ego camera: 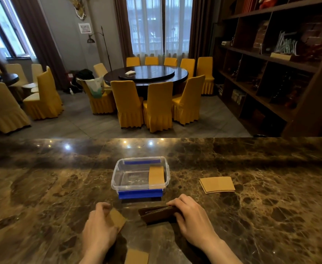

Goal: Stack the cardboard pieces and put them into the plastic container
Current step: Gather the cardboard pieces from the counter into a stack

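A clear plastic container (116, 174) with blue clips stands on the marble counter ahead of me. One cardboard piece (156, 177) leans inside it at the right. My left hand (99, 225) pinches a single cardboard piece (118, 219) near the counter. My right hand (189, 214) holds a stack of cardboard pieces (157, 213) on edge, tilted, just in front of the container. Another small stack of cardboard (217, 184) lies flat to the right. One loose piece (136, 256) lies at the near edge between my forearms.
The dark marble counter (42, 187) stretches wide to both sides. Beyond its far edge is a dining room with a round table (146, 75), yellow-covered chairs and a dark shelf unit (270, 63) on the right.
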Demonstrator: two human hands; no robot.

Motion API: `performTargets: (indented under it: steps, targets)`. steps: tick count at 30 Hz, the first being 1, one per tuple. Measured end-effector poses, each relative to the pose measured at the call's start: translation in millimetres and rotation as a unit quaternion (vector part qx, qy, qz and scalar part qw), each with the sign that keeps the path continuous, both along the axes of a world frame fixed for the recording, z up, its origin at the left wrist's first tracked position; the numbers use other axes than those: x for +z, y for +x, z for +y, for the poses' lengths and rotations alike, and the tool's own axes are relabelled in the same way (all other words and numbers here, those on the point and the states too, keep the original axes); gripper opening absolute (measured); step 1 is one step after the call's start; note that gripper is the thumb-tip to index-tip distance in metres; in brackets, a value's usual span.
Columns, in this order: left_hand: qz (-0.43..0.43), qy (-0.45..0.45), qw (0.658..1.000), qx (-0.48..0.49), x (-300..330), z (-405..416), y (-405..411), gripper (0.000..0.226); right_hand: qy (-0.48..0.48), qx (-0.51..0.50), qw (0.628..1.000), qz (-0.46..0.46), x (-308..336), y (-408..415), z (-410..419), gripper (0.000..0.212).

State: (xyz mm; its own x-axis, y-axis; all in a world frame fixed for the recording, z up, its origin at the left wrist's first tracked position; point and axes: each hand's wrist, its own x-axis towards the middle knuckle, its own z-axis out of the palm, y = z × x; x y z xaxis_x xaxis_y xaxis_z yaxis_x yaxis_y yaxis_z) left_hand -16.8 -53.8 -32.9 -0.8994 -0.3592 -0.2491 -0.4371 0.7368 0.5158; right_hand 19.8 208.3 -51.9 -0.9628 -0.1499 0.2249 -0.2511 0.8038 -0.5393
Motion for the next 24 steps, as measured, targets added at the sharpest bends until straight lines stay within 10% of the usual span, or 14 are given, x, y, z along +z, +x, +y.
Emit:
performTargets:
  steps: [7,13,24]
  targets:
    - [0.177,0.152,0.958,-0.166,28.3,27.7,-3.9,0.049,-0.013,0.017,0.999,-0.023,1.0,3.4,14.2,0.033]
    - [0.137,0.208,0.906,-0.343,33.7,83.0,-5.9,0.043,-0.049,-0.014,0.998,-0.023,0.5,7.2,11.9,0.048]
    - [0.092,0.176,0.949,-0.246,11.2,37.9,-6.8,0.043,-0.037,-0.046,0.998,-0.016,0.8,6.9,21.2,0.031]
